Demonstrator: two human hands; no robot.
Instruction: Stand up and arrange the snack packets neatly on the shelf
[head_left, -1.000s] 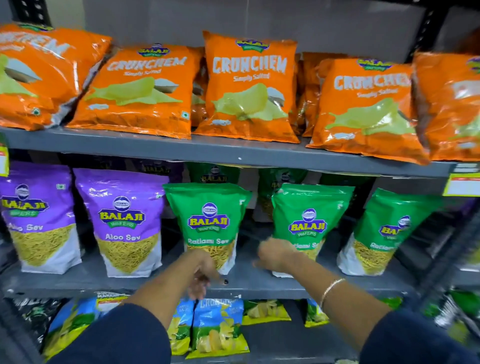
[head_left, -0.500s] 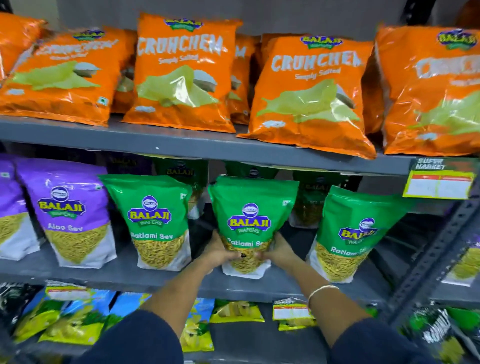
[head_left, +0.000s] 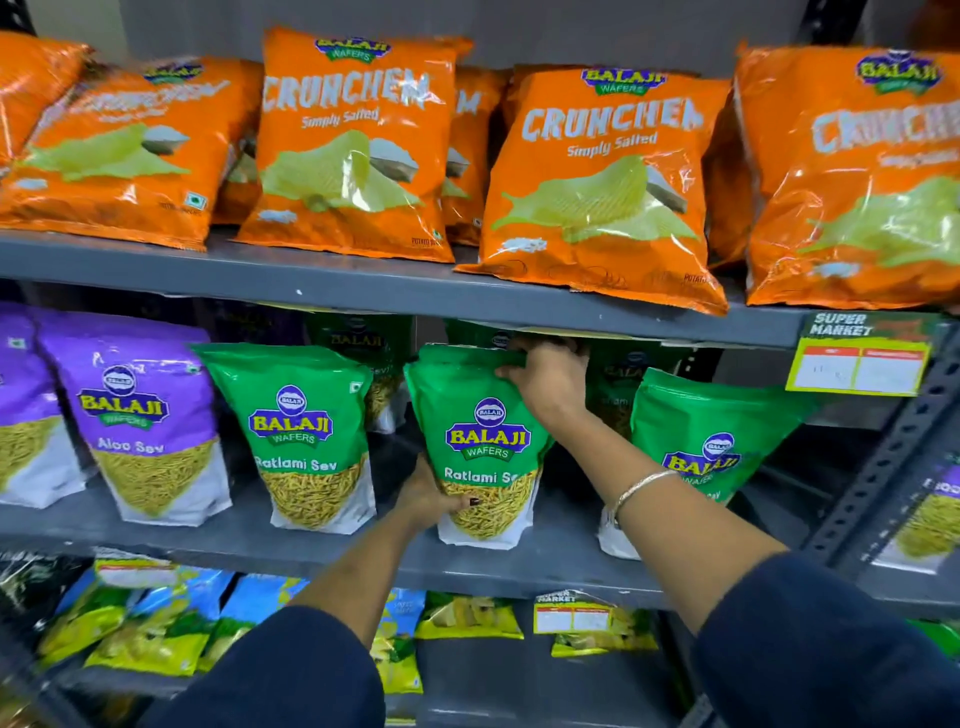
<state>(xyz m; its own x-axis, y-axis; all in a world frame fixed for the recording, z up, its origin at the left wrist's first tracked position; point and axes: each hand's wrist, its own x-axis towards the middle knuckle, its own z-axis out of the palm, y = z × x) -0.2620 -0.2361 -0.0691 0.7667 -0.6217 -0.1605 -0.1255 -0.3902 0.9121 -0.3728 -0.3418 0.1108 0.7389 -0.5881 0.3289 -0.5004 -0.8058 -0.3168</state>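
A green Ratlami Sev packet (head_left: 480, 415) stands upright in the middle of the grey middle shelf (head_left: 311, 551). My left hand (head_left: 431, 499) grips its lower left edge. My right hand (head_left: 545, 379) holds its top right corner, just under the shelf above. Another green packet (head_left: 301, 431) stands to its left and a third green packet (head_left: 711, 431) to its right, partly behind my right forearm. Two purple Aloo Sev packets (head_left: 135, 415) stand further left. More green packets sit behind in shadow.
Orange Crunchem packets (head_left: 353, 145) lean along the top shelf (head_left: 363, 291). A yellow price tag (head_left: 857, 358) hangs at its right edge. Blue and yellow packets (head_left: 156, 623) lie on the bottom shelf. A perforated upright post (head_left: 893, 457) stands at the right.
My right hand has moved from the packet's lower right edge up to its top corner. My left hand stays at the bottom left. The view has shifted slightly.
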